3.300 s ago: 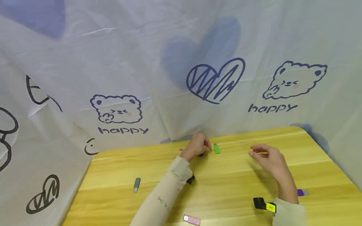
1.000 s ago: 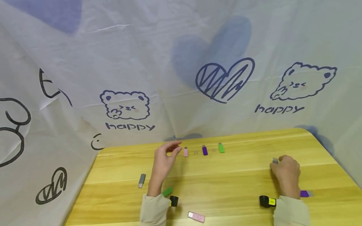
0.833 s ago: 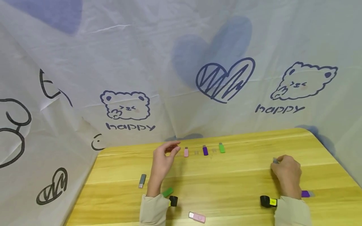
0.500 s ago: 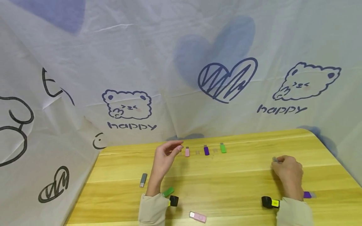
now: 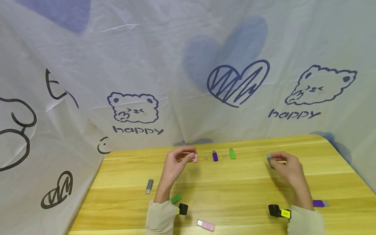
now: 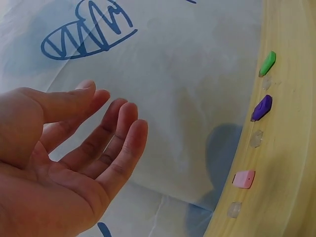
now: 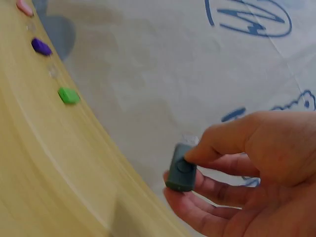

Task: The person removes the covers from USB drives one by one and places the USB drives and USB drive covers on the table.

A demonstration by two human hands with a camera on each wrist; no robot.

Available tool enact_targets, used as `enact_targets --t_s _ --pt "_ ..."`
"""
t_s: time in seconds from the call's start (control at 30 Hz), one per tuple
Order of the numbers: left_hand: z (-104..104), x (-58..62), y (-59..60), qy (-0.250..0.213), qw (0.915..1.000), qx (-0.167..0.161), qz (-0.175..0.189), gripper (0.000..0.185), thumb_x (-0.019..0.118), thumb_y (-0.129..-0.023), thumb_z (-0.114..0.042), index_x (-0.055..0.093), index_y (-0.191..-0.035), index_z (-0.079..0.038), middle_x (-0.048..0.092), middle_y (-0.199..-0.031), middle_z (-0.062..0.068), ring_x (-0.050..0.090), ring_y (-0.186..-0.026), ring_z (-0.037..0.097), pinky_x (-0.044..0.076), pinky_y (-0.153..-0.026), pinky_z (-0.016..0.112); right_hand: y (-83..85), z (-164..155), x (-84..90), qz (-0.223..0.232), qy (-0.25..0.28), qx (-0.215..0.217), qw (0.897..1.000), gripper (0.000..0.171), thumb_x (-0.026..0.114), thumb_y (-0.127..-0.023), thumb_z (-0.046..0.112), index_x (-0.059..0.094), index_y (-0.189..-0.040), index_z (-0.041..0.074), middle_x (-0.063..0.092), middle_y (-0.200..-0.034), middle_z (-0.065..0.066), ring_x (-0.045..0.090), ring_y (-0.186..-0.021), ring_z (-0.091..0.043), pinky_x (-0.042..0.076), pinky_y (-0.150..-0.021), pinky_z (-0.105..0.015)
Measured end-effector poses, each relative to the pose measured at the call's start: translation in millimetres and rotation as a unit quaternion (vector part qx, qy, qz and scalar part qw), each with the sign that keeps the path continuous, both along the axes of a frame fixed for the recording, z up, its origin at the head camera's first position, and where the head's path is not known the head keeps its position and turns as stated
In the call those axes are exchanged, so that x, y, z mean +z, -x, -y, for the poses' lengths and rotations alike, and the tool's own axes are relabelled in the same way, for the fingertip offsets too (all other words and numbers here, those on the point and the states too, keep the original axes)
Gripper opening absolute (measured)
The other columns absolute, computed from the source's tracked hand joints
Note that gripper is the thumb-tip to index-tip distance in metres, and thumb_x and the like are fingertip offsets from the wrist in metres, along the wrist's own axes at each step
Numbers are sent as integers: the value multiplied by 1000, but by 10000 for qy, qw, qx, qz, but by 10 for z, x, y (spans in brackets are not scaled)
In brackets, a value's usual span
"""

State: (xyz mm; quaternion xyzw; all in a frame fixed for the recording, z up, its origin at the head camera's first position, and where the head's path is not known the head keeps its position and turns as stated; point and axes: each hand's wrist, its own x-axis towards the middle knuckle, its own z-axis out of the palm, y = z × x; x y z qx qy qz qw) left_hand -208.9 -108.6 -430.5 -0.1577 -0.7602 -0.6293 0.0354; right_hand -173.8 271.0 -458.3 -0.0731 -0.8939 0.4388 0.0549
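Grey stick [image 7: 178, 173] held (pink stick [image 5: 195, 159] partly behind left hand [image 5: 176, 164]).

Matt plastic drive [image 7: 177, 177], wood-grained table [image 5: 235, 189]

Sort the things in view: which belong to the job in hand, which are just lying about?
Seemingly in the job:
gray USB stick in the right hand
far pink stick
far purple stick
far green stick

Lying about, perhaps for later:
loose gray stick
loose green stick
loose pink stick
loose purple stick
clear bits, purpose unclear
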Motion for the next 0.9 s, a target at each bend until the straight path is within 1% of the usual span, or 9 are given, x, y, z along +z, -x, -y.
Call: enact_targets --t_s 0.1,0.17,0.23,0.33,0.43,0.63,0.7,0.77,0.9 --pt "-23 -22 8 -28 9999 -80 61 22 71 -96 -5 73 -116 4 72 -115 18 71 -98 37 61 -85 32 25 126 23 -101 202 360 9991 31 67 -100 15 67 -122 -6 67 -111 -21 69 -93 -29 53 -68 -23" --pt "-37 -32 11 -30 9999 -128 89 22 71 -96 -4 72 -116 4 72 -116 18 71 -99 37 61 -85 32 44 204 30 -192 250 514 9982 28 67 -99 12 68 -121 -5 68 -110 -20 68 -91 -26 53 -67 -22" --pt "-51 -39 11 -59 9998 -170 109 22 71 -96 -3 72 -117 5 72 -117 18 70 -100 37 61 -85 32 58 270 35 -306 261 634 9972 25 67 -99 9 69 -120 -4 68 -109 -20 68 -91 -27 53 -67 -23" --pt "-73 -42 6 -29 9997 -199 118 21 70 -96 -2 73 -116 4 72 -117 18 70 -100 35 61 -85 32 70 358 48 -419 267 794 9956 23 67 -99 6 69 -120 -3 68 -109 -20 69 -92 -31 54 -67 -24" --pt "-99 -47 0 -7 9996 -246 136 20 70 -96 -1 73 -116 4 72 -117 17 70 -100 35 61 -85 33 84 442 71 -485 252 904 9944 22 66 -99 6 70 -119 -2 69 -109 -19 69 -95 -34 55 -69 -27" --pt "-161 -73 -9 102 9994 -314 126 20 70 -97 -2 74 -116 2 72 -117 16 70 -102 32 60 -86 32 111 632 130 -741 201 1080 9912 20 68 -98 6 75 -117 2 71 -111 -17 69 -100 -37 60 -80 -42" --pt "-185 -79 -12 80 9992 -354 142 19 70 -97 -1 74 -115 2 72 -117 16 70 -103 32 60 -87 31 116 695 145 -804 237 1138 9900 20 68 -98 6 76 -117 3 72 -112 -17 69 -101 -37 60 -81 -45" --pt "-209 -88 -12 56 9990 -403 173 19 70 -96 -1 74 -115 2 72 -117 16 70 -104 33 60 -87 30 113 754 157 -832 289 1190 9890 20 69 -98 6 76 -117 4 72 -113 -17 69 -102 -36 61 -81 -44" --pt "-269 -96 -15 -49 9984 -518 219 19 70 -96 1 73 -115 4 71 -117 18 69 -106 35 59 -87 29 107 866 189 -903 520 1318 9858 18 71 -97 5 78 -113 4 73 -114 -17 71 -100 -34 61 -79 -38"
